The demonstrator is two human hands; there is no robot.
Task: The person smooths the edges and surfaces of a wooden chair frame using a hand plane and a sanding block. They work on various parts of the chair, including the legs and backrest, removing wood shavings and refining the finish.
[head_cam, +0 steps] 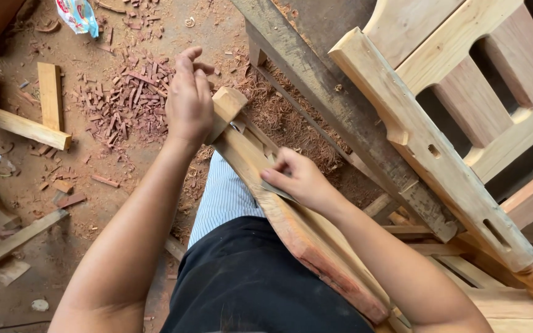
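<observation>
A long wooden piece (291,216) lies across the lap, running from 5 o'clock up to centre. The right hand (300,180) pinches a thin flat blade (279,192) against its face, fingers closed on it. The left hand (189,102), at 11 o'clock, wraps the piece's top end. Beyond lie wood chips (124,98) at 10 o'clock and a chair frame (439,148) at 2 o'clock.

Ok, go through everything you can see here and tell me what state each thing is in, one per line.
Left hand: gripping the top end of the wooden piece.
Right hand: pressing a thin flat blade against the wood.
Wooden piece: tilted, resting across the lap, reddish along its lower edge.
Chair frame: unfinished, lying on its side.
Wood chips: scattered on the floor.
Short plank: lying flat on the floor.
</observation>
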